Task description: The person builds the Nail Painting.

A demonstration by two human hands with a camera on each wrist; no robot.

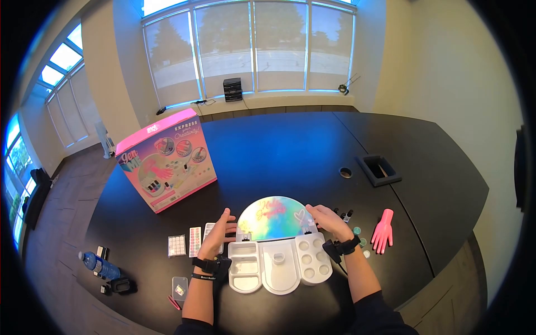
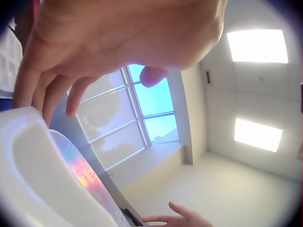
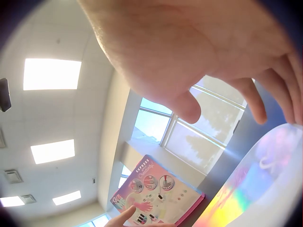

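A white nail station tray (image 1: 280, 283) lies in front of me, with several compartments at its left and round wells at its right. Behind it stands an arched, rainbow-shiny panel (image 1: 267, 226) with pink lettering and a heart. My left hand (image 1: 216, 239) is beside the panel's left edge, thumb up and fingers extended. On the opposite side, my right hand (image 1: 330, 221) has its fingertips right at the panel's right edge. Both palms face inward, and in the left wrist view the fingers (image 2: 53, 97) reach down behind the white rim.
A pink box (image 1: 167, 162) stands at the back left. Left of the tray lie a white grid tray (image 1: 176, 245), a sheet of nails (image 1: 194, 241), a clear container (image 1: 180, 288) and a water bottle (image 1: 100, 265). A pink model hand (image 1: 383, 231) and small bottles (image 1: 348, 215) lie right.
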